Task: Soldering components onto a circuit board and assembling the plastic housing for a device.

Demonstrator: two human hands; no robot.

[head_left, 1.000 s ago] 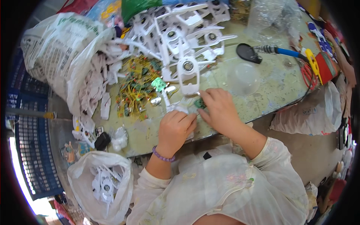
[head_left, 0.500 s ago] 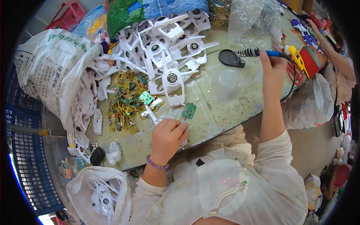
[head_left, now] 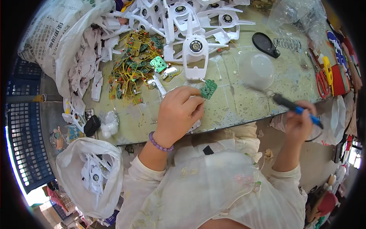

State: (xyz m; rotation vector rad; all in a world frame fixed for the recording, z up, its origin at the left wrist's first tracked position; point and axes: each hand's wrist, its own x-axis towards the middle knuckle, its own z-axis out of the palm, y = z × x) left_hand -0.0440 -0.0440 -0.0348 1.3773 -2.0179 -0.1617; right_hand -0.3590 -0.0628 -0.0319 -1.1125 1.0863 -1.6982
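A soldering iron point(head_left: 295, 108) with a blue and black handle is gripped in my right hand point(head_left: 299, 124), over the table's front edge at right; its tip is smeared by motion. My left hand point(head_left: 179, 108) is closed in a pinch at the middle front edge, its fingertips beside a small green circuit board point(head_left: 209, 89). What it pinches is hidden. A white plastic arm point(head_left: 157, 86) shows past the back of that hand, and another bit of white shows below the fingers. Behind lie a second green circuit board point(head_left: 158, 64) and a white drone shell point(head_left: 196, 57).
A heap of wired boards point(head_left: 131, 65) lies left, with white drone shells point(head_left: 225, 21) behind. A clear dome point(head_left: 256, 70), the iron's stand point(head_left: 265, 44) with its coil, and red-handled scissors point(head_left: 322, 86) are at right. An open white sack point(head_left: 89, 179) of shells stands at lower left.
My right hand has lifted the soldering iron out of its coil stand and brought it toward me, to the table's front edge. The left hand stays pinched near the green board. The view has shifted.
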